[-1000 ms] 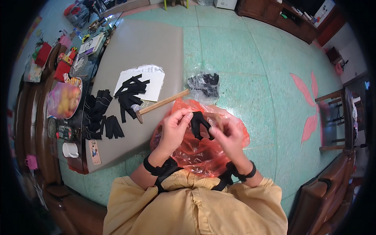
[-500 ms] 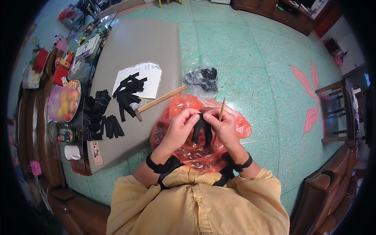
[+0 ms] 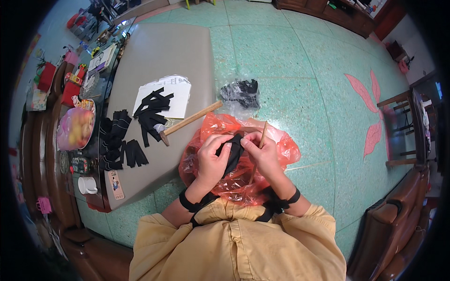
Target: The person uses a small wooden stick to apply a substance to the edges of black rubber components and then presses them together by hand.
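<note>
A black fabric piece [image 3: 231,159] is held between my two hands above my lap. My left hand [image 3: 211,157] is closed round its upper left side, thumb on the front. The fingertips of my right hand [image 3: 262,152] pinch its top edge, while a thin wooden stick [image 3: 264,133] passes through the same hand, its lower end pointing down over the bag. Under both hands a crumpled red plastic bag [image 3: 204,136] is spread across my lap. On the grey bench to the left lie loose black strips [image 3: 152,112], partly on a white paper sheet [image 3: 180,100].
A hammer [image 3: 192,118] rests on the bench [image 3: 164,47] beside the strips. More black strips [image 3: 133,152], a phone [image 3: 114,185] and a white mug [image 3: 87,185] are on the left. A clear bag of black pieces [image 3: 241,91] lies beyond the red bag.
The black fabric, which hung down in a loop, is now gathered up and turned toward my left hand. My left fingers have wrapped round it; the right hand still pinches its edge.
</note>
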Motion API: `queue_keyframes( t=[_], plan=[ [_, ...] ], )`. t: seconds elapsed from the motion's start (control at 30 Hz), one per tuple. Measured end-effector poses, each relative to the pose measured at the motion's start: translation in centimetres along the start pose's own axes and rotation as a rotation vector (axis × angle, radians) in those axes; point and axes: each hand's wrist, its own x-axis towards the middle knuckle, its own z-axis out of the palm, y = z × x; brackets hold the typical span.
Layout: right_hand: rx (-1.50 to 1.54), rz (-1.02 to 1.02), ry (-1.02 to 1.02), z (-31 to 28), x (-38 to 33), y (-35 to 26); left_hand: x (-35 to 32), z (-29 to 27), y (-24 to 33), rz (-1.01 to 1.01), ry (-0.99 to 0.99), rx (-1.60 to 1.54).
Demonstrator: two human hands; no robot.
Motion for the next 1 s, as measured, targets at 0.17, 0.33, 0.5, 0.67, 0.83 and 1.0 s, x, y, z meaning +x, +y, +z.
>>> queue_keyframes(
  t=[0.17,0.33,0.5,0.67,0.83,1.0],
  plan=[
    [0.004,-0.013,-0.083,0.3,0.7,0.6,0.0,0.3,0.4,0.121,-0.015,0.114],
    [-0.153,-0.126,0.035,0.8,-1.0,-0.3,-0.8,0.1,1.5,0.034,0.003,0.118],
    [-0.127,-0.242,0.071,0.7,-1.5,-0.4,-1.2,-0.3,0.8,0.081,-0.002,0.040],
    [-0.198,-0.253,0.039,0.4,-1.4,-0.2,-1.0,-1.0,0.4,0.148,-0.027,0.101],
    [-0.016,-0.137,-0.054,-0.2,-0.6,0.6,0.4,-2.5,3.0,0.097,-0.099,0.071],
    [0.011,-0.156,-0.112,-0.3,-0.6,0.3,0.6,-2.3,2.2,0.076,-0.161,0.092]
  ],
)
